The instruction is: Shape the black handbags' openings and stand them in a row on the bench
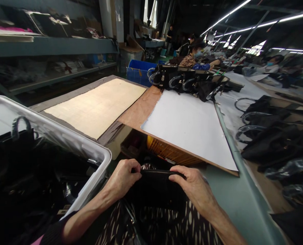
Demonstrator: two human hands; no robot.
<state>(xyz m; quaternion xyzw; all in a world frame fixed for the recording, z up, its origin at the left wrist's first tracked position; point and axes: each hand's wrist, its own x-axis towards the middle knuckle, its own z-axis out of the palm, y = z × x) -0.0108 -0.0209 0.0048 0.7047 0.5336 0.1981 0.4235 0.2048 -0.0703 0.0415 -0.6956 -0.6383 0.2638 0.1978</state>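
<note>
A black handbag [156, 190] rests on my lap, its top edge toward the table. My left hand [126, 175] pinches the left end of that edge between thumb and fingers. At the other end, my right hand [189, 182] grips the same edge, thumb on the near side. The bag's handle hangs low on the left, partly lost against the dark patterned clothing. Beside my left arm stands a white plastic bin [107, 156] full of black handbags [39, 170].
Ahead, a white sheet [189, 122] and a cream board [97, 105] lie on the worktable. Black handbags with wrapped handles [182, 80] line its far end; more bags [276, 132] fill the right side. An orange crate [172, 149] sits underneath. A co-worker [192, 59] is farther back.
</note>
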